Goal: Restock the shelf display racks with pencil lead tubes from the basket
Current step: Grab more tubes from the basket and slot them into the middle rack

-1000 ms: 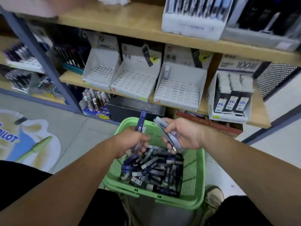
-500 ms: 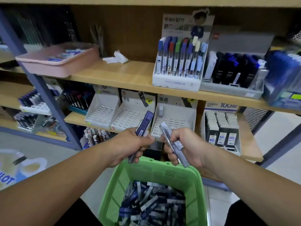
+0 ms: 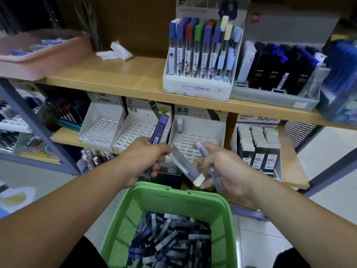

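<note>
A green basket (image 3: 173,192) sits low in the middle, filled with several pencil lead tubes (image 3: 170,244). Above its far rim, my left hand (image 3: 143,161) grips a purple lead tube (image 3: 160,128) that points up. My right hand (image 3: 226,171) grips a grey lead tube (image 3: 209,163). A clear tube with a white cap (image 3: 185,168) slants between the two hands, its upper end at my left thumb and its capped end at my right fingers. Behind the hands, three white slotted racks (image 3: 100,130) (image 3: 135,134) (image 3: 195,140) stand on the lower shelf. One small tube (image 3: 179,125) stands in the right rack.
A box of black "100" lead cases (image 3: 258,149) stands right of the racks. The upper shelf (image 3: 119,78) carries a display of coloured tubes (image 3: 201,55), a tray of dark tubes (image 3: 276,72) and a pink tray (image 3: 38,53). A blue shelf post (image 3: 32,120) slants at left.
Both hands rose out of the basket with tubes and now hover in front of the lower shelf's racks. The clear white-capped tube has swung across between the two hands.
</note>
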{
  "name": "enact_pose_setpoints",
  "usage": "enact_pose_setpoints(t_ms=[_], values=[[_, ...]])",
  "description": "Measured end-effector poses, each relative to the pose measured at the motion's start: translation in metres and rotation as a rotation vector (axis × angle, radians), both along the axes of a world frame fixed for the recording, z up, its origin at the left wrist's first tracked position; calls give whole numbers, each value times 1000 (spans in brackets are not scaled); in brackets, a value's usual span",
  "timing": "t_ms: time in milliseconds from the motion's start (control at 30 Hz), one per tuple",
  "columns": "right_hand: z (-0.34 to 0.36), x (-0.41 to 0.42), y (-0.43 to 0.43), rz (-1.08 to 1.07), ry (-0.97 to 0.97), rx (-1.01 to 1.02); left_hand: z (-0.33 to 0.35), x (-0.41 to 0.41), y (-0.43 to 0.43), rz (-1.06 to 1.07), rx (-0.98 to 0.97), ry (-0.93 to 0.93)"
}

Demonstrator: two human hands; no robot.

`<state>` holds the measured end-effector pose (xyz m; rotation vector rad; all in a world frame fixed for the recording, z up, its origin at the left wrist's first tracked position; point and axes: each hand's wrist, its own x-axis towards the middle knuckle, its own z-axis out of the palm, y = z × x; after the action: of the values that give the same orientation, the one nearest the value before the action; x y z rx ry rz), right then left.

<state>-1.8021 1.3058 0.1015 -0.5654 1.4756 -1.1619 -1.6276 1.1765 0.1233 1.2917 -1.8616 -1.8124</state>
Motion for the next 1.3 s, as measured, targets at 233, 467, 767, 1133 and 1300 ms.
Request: enact_pose_setpoints(t_ms=[233, 467, 767, 1133, 1300], values=[[4, -27, 27, -77, 42, 43, -6, -21, 5, 10, 111, 103], [20, -49, 73, 161, 346, -161, -9, -58, 31, 27, 360, 189], [18, -71, 108, -155, 410, -397, -22, -109, 76, -174, 550, 106], [-2, -123, 112, -534, 620, -311, -57, -146, 90, -111, 125, -91], [-15, -129, 98, -345, 589, -202, -61, -154, 86, -123, 96, -89]])
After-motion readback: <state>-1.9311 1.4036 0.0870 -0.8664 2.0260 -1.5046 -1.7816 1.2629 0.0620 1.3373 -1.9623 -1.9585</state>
